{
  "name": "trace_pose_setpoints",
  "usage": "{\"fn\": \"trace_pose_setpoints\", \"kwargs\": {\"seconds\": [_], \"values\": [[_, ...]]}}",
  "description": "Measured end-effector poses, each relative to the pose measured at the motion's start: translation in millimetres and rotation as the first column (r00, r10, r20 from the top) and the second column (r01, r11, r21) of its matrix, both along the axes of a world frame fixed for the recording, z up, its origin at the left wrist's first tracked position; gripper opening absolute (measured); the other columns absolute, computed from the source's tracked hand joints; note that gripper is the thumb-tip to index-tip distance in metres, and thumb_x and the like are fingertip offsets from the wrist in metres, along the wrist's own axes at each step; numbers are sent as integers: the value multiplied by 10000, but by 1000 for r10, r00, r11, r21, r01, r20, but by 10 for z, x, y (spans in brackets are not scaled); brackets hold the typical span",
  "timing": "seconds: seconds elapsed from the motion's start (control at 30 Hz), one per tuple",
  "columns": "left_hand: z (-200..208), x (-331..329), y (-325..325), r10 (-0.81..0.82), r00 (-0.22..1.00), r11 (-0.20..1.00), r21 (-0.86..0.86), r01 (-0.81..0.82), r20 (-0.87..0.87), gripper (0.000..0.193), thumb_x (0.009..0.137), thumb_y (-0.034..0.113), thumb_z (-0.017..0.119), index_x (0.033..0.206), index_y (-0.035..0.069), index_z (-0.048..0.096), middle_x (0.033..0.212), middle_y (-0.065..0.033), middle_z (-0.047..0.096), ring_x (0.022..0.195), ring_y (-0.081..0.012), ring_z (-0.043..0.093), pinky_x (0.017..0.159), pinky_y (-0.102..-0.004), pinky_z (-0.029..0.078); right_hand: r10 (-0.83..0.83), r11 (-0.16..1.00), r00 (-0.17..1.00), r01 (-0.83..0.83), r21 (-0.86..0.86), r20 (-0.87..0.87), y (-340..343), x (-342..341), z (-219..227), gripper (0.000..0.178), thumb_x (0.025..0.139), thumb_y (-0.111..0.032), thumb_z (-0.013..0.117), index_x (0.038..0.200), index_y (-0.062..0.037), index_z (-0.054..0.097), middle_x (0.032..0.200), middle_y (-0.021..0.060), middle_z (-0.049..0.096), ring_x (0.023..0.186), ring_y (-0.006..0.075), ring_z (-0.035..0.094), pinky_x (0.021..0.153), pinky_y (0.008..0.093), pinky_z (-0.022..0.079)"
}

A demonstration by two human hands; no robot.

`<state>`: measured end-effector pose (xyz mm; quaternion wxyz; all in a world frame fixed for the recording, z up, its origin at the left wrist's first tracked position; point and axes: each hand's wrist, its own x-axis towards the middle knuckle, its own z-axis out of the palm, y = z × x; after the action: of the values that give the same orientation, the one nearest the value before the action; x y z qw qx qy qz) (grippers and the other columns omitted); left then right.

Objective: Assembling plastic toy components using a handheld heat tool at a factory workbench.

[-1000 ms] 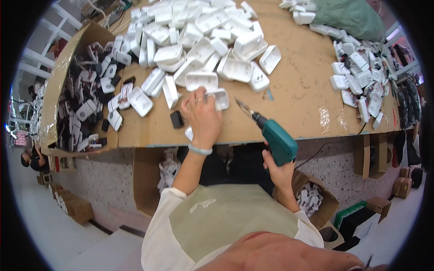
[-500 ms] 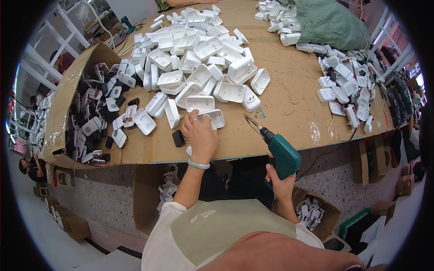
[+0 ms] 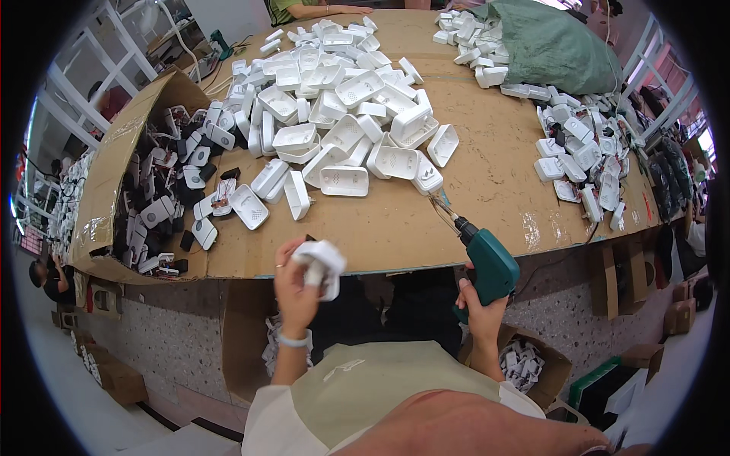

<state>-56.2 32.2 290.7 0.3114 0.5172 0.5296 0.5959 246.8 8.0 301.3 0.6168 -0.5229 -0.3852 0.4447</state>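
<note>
My left hand (image 3: 293, 298) is closed on a white plastic housing (image 3: 328, 262), lifted near the table's front edge and smeared by motion. A small dark piece shows at its top; I cannot tell whether it is part of the housing. My right hand (image 3: 484, 318) grips a green pistol-shaped soldering gun (image 3: 492, 264), its thin metal tip pointing up and left over the cardboard-covered table (image 3: 494, 182). Beyond both hands spreads a large heap of empty white housings (image 3: 342, 181), most with their hollow side up.
At the left, a cardboard box (image 3: 110, 190) on its side holds white units with wires and black blocks. Wired white units (image 3: 584, 152) lie at the right beside a green sack (image 3: 559, 45). Below stands a carton of white parts (image 3: 525, 363). Another person's arm (image 3: 327, 11) rests at the far edge.
My left hand has drawn back from the heap's near edge toward me, bringing a white housing with it. The black block there is gone from the table. The soldering gun shifted slightly right.
</note>
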Motion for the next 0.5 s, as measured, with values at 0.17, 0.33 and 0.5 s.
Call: {"fn": "trace_pose_setpoints", "kwargs": {"seconds": [0.17, 0.33, 0.5], "values": [[-258, -1141, -827, -159, 762, 958, -88, 272, 627, 601, 872, 175, 696, 1372, -56, 455, 1354, -204, 544, 1212, -410, 587, 1009, -483, 503, 18, 1000, 1000, -18, 17, -4, 30, -54, 29, 380, 858, 78, 619, 1228, 60, 529, 1126, 137, 643, 533, 100, 539, 490, 254, 467], [-1711, -2085, -1786, 220, 797, 821, -548, 160, 562, 391, 916, 190, 649, 1258, 11, 587, 1194, -116, 659, 1110, -275, 642, 964, -421, 516, 28, 999, 1000, -28, 32, -4, 46, -155, 68, 390, 856, 82, 618, 1234, 61, 522, 1135, 140, 641, 532, 101, 539, 486, 250, 465], [-3747, -2293, -2650, 578, 774, 508, -857, -94, 258, 207, 882, 165, 608, 1052, 73, 681, 987, -51, 671, 854, -213, 643, 738, -392, 537, 53, 998, 998, -54, 26, 17, 38, -248, 90, 388, 862, 86, 620, 1237, 61, 525, 1135, 140, 643, 538, 95, 540, 487, 239, 463]]}}
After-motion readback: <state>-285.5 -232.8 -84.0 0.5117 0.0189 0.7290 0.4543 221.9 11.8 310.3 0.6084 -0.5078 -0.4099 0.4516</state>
